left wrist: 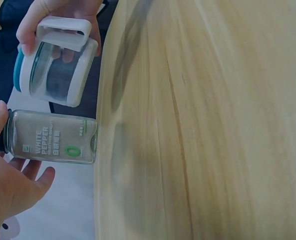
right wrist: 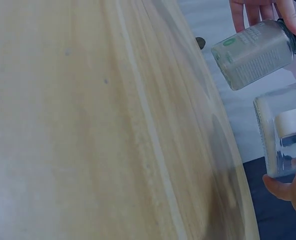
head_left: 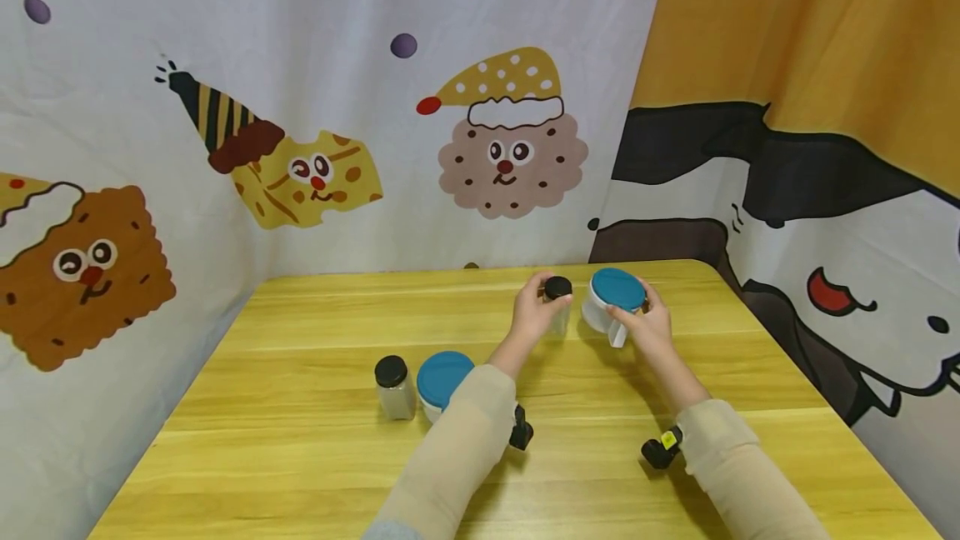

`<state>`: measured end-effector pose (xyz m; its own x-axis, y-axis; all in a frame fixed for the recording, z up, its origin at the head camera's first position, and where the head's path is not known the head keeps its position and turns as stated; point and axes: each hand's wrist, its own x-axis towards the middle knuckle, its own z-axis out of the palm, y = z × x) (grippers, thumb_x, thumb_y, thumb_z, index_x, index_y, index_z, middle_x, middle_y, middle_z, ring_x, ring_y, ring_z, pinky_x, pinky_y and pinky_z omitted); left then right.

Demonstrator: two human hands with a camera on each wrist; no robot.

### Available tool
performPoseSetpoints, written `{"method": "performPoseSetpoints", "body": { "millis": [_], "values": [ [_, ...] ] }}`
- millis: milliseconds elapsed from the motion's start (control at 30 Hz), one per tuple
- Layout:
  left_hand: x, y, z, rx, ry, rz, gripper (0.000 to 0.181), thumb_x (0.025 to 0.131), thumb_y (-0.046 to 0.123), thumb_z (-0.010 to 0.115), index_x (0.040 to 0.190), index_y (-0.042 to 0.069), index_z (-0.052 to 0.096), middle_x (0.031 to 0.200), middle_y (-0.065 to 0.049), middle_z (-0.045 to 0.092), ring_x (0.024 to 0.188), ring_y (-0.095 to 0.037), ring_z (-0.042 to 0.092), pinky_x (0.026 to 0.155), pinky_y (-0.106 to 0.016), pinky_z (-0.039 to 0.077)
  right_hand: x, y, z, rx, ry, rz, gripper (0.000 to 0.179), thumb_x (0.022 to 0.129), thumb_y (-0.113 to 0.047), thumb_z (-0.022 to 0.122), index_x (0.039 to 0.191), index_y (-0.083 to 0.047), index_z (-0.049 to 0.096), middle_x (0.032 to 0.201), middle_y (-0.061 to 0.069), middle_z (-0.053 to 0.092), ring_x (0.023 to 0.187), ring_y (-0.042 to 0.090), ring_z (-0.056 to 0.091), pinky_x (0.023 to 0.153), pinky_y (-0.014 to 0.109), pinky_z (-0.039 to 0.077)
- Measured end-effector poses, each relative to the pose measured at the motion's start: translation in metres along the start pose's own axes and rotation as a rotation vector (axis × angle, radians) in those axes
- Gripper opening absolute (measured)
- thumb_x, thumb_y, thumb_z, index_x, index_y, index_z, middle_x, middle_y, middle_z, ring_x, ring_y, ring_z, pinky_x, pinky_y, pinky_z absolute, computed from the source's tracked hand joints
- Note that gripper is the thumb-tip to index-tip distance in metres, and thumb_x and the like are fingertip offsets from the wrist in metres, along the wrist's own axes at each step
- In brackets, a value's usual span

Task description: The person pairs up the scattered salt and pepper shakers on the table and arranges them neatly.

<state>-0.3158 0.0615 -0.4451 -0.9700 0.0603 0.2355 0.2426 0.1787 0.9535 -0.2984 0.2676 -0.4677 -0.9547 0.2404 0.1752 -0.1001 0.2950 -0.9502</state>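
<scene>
Near the far edge of the table, my left hand grips a glass pepper jar around its black lid. White lettering on the jar reads "WHITE PEPPER" in the left wrist view, where grey-beige powder shows inside. My right hand holds a clear canister with a blue lid and a white handle. In the left wrist view the canister's glass body looks see-through, without visible contents. Both things are held up, side by side with a small gap, their shadows falling apart from them on the wood.
A second black-lidded jar stands at the left of the wooden table. Beside it is another blue-lidded canister, partly behind my left sleeve. A printed cartoon curtain hangs behind the table. Small black cameras sit at both wrists.
</scene>
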Motion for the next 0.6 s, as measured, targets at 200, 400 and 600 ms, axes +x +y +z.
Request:
{"method": "performPoseSetpoints", "body": {
  "millis": [200, 400, 600],
  "values": [
    [-0.005, 0.002, -0.001, -0.019, 0.017, 0.002, 0.045, 0.083, 0.014, 0.077, 0.123, 0.005, 0.060, 0.124, -0.008, 0.060, 0.110, -0.026, 0.055, 0.088, -0.035, 0.048, -0.006, 0.000, 0.001, -0.022, -0.009, -0.049, 0.082, 0.081, -0.013, 0.076, 0.149, -0.004, 0.030, 0.149, 0.020, 0.030, 0.137, 0.038, 0.025, 0.109, 0.052, 0.022],
    [-0.010, 0.003, -0.001, -0.029, 0.038, -0.018, 0.042, 0.082, 0.015, 0.077, 0.120, 0.007, 0.061, 0.121, -0.007, 0.061, 0.110, -0.025, 0.055, 0.086, -0.034, 0.049, -0.011, 0.000, 0.001, -0.039, -0.011, -0.070, 0.079, 0.080, -0.012, 0.077, 0.147, -0.004, 0.034, 0.147, 0.021, 0.033, 0.136, 0.039, 0.027, 0.108, 0.054, 0.022],
    [-0.015, 0.004, -0.002, -0.032, 0.048, -0.019, 0.040, 0.082, 0.015, 0.077, 0.118, 0.008, 0.062, 0.119, -0.006, 0.061, 0.108, -0.024, 0.055, 0.085, -0.034, 0.049, -0.017, -0.004, 0.001, -0.061, -0.011, -0.069, 0.081, 0.081, -0.013, 0.077, 0.148, -0.004, 0.032, 0.148, 0.021, 0.031, 0.136, 0.039, 0.027, 0.109, 0.054, 0.021]
  ]
}}
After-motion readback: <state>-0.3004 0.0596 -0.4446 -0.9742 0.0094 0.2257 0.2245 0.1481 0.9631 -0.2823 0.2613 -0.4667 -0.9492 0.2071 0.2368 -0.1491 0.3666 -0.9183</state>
